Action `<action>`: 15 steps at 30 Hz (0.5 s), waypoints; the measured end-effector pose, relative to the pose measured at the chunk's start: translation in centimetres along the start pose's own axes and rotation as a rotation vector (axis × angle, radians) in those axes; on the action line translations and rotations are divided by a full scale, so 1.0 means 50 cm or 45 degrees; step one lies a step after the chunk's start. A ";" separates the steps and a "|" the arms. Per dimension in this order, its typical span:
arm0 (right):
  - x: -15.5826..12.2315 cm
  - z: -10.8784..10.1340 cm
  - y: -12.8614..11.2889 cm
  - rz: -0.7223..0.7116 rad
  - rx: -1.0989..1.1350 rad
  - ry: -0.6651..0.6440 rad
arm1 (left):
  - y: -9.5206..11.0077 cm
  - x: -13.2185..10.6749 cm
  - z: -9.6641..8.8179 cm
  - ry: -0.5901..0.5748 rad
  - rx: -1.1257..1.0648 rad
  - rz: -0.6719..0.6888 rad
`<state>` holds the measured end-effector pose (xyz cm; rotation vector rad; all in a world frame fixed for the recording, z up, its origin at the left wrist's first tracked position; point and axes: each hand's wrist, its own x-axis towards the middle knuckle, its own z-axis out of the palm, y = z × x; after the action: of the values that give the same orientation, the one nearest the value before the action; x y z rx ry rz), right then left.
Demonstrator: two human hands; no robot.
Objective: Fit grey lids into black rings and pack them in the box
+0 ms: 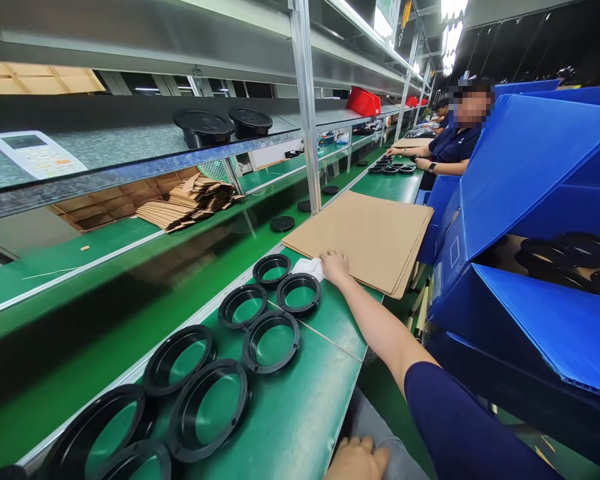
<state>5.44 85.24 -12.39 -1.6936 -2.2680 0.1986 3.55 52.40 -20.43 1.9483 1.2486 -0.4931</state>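
My right hand (335,267) reaches forward over the green bench, fingers bent on a crumpled white cloth (309,269) at the near edge of a stack of brown cardboard sheets (363,233). Low in the picture, my left hand (359,460) rests with curled fingers by my leg, beside the bench edge; its lower part is cut off. Several black plastic rings (298,295) stand in two rows on the bench, between the cloth and the lower left corner. The nearest black ring (210,410) looks wide and deep-walled.
Left of the bench runs a green conveyor belt (220,267) carrying black discs (282,223). A metal post (307,107) supports the shelf holding two black lidded parts (203,127). Blue boxes (535,160) crowd the right side. A co-worker (453,143) sits further along.
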 end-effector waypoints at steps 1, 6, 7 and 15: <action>-0.008 -0.004 -0.006 -0.002 0.008 0.019 | 0.003 -0.003 -0.006 0.009 0.013 0.015; -0.022 -0.070 -0.003 -0.014 0.051 0.214 | 0.011 -0.009 -0.021 -0.008 0.021 0.030; -0.015 -0.090 0.015 0.063 0.075 0.289 | 0.014 -0.011 -0.025 -0.007 0.025 0.043; 0.001 -0.163 0.288 1.100 0.347 0.611 | 0.026 -0.029 -0.059 -0.076 0.096 0.144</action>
<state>21.15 88.96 -8.83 -2.1556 -1.0326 0.2329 3.85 53.49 -17.06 2.0391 1.0904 -0.5433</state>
